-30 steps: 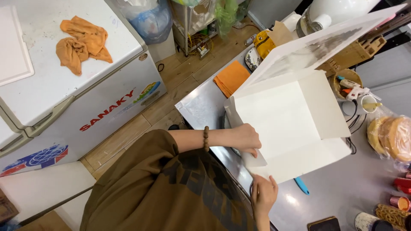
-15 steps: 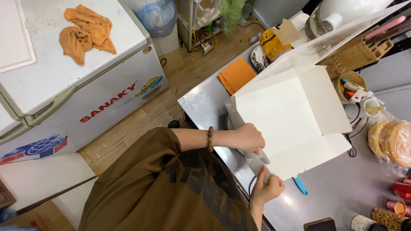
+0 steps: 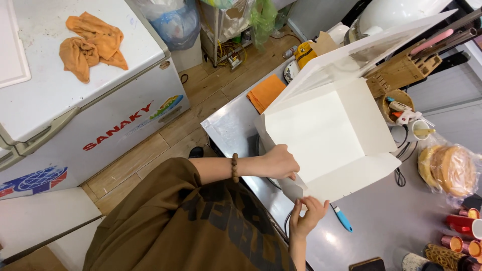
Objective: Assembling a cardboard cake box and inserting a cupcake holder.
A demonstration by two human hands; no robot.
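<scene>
Person seen from above, head camera. Wears a loose olive-brown short-sleeved shirt (image 3: 191,226) with a large dark printed pattern across the chest and belly; fabric falls in soft folds at the shoulder. 1 bracelet (image 3: 234,167) of round brown wooden beads circles the wrist of the left hand (image 3: 278,161). Forearms bare below the sleeve hem. Right hand (image 3: 306,217) bare, no ring or watch visible on it. A dark shoe tip (image 3: 196,151) shows on the wooden floor.
</scene>
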